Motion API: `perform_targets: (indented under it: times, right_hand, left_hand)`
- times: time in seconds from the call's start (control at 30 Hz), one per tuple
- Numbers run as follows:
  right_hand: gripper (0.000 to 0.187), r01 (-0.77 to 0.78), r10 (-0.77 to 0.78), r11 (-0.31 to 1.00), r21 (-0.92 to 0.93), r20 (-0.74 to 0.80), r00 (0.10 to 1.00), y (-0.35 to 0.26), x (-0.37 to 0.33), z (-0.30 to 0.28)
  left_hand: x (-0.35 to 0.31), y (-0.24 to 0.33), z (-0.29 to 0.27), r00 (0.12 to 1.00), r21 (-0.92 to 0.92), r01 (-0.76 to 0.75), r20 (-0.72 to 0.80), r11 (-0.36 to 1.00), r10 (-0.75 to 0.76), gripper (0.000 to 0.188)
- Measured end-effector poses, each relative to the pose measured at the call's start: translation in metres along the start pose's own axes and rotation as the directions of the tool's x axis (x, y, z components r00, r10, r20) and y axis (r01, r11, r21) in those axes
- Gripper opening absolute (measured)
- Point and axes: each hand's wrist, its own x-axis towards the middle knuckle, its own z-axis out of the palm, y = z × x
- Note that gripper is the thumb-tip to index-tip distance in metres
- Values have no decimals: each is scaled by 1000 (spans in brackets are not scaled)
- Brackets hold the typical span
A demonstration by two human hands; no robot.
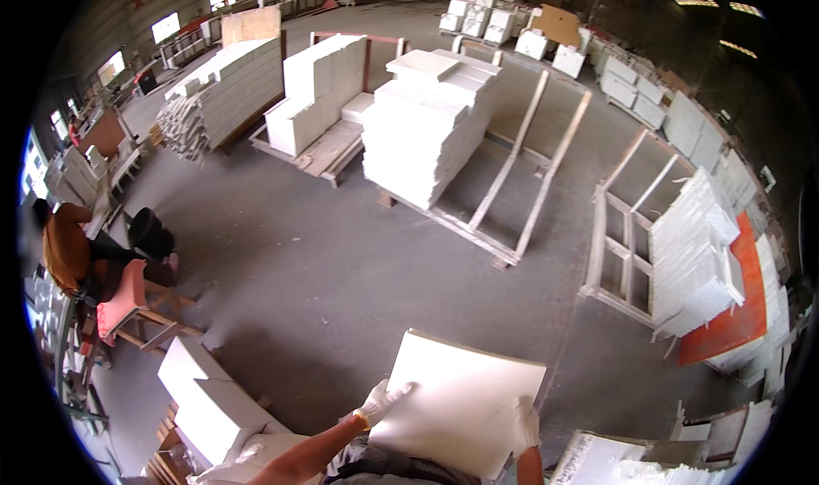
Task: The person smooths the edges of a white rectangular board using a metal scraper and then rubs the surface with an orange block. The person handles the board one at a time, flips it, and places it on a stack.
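A large white square slab (pixel 461 404) is held flat and slightly tilted in front of the person, low in the view, above the grey concrete floor (pixel 324 272). The left hand (pixel 380 402), in a white work glove, grips the slab's left edge, fingers curled over the top face. The right hand (pixel 525 425), also gloved, is closed on the slab's near right edge with its fingers lying over the upper surface. Left of the slab, just beside the left forearm, lies a low stack of similar white slabs (pixel 205 400). Further left of the slab a person in an orange top (pixel 66 246) sits beside a wooden chair with a pink cushion (pixel 124 302). Well beyond the slab, across the open floor, a tall pile of white slabs (pixel 426 131) rests on a wooden pallet frame (pixel 512 195). To the right of the slab, more white slabs lean in a wooden rack (pixel 695 259), next to an orange board (pixel 738 306).
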Motion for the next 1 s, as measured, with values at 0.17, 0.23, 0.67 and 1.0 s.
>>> perform_targets:
  times: [0.17, 0.23, 0.67, 1.0]
  right_hand:
    - [62, 141, -125, 981, -133, 121, 985, -56, 75, 67]
    - [62, 141, -129, 983, -115, 108, 986, -70, 116, 93]
    - [55, 268, -169, 946, -185, 425, 889, -217, 323, 313]
    - [53, 177, -144, 983, -38, 424, 894, -343, 366, 524]
  left_hand:
    - [30, 56, -35, 980, 45, -70, -182, 996, 78, 66]
    - [48, 87, -46, 967, 31, -148, -203, 988, 152, 69]
    - [188, 193, -178, 861, 91, -79, -496, 993, 114, 71]
    - [279, 320, -353, 850, 4, -94, -520, 996, 83, 53]
